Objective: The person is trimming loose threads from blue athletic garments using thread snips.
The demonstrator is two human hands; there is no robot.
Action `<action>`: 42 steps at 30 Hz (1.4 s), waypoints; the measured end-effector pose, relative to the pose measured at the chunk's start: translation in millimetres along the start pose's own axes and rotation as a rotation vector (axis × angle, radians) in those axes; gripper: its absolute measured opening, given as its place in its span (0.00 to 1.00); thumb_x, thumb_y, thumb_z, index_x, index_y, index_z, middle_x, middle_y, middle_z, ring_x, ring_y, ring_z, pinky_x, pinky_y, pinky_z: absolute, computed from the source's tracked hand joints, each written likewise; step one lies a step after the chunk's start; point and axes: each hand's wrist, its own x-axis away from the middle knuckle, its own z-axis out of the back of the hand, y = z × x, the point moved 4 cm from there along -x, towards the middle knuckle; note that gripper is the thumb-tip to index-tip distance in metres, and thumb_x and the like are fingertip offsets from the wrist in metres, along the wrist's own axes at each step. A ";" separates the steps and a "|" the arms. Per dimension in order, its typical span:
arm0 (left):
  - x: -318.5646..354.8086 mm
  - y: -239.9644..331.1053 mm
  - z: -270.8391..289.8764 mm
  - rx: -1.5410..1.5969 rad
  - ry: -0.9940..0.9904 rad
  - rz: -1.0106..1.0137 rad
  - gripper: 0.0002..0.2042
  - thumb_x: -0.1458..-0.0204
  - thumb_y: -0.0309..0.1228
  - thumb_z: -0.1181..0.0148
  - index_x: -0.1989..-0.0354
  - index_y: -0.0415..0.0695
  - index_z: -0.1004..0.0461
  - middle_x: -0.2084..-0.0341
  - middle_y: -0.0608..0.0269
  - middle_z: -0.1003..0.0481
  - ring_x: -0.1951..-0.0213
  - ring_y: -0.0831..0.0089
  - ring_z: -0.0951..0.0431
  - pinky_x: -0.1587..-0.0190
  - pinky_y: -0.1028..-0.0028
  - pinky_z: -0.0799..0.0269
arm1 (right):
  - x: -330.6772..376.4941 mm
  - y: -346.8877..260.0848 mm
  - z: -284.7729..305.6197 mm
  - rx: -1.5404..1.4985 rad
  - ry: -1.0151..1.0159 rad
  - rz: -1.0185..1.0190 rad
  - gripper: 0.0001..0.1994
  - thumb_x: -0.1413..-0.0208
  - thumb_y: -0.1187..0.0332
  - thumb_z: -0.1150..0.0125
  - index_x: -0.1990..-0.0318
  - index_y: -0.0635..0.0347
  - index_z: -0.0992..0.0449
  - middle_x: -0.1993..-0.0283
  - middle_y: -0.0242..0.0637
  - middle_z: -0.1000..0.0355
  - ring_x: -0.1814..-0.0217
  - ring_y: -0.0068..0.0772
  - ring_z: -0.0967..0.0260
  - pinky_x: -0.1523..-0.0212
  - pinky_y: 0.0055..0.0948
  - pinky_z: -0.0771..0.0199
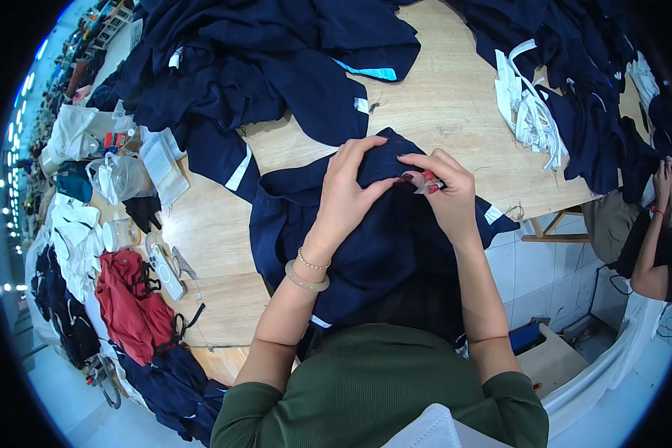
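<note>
A navy blue garment (366,246) with a gathered waistband lies across the table's front edge and hangs toward my lap. My left hand (351,179) grips its upper part, fingers over the cloth and thumb pressing near the right hand. In my right hand (448,187) is a small red tool with pale wrapping, apparently a pair of thread snips (427,181). It is closed around them, with their tip at the cloth beside my left thumb. My fingers partly hide the snips. White patches show on the garment's edges.
More navy garments (269,67) are heaped at the far side. A bundle of white strips (530,112) lies far right. At left are a red bag (131,302), a phone (166,272) and plastic bags (119,175). Another person's arm (655,246) shows at right.
</note>
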 end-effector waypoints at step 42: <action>5.6 28.8 17.6 -0.305 0.323 -0.289 0.19 0.66 0.24 0.31 0.62 0.44 0.27 0.71 0.68 0.28 0.66 0.67 0.32 0.56 0.69 0.43 | 0.3 -36.5 25.3 -0.074 0.057 -0.243 0.27 0.56 0.88 0.37 0.47 0.56 0.26 0.56 0.33 0.34 0.66 0.15 0.35 0.71 0.15 0.35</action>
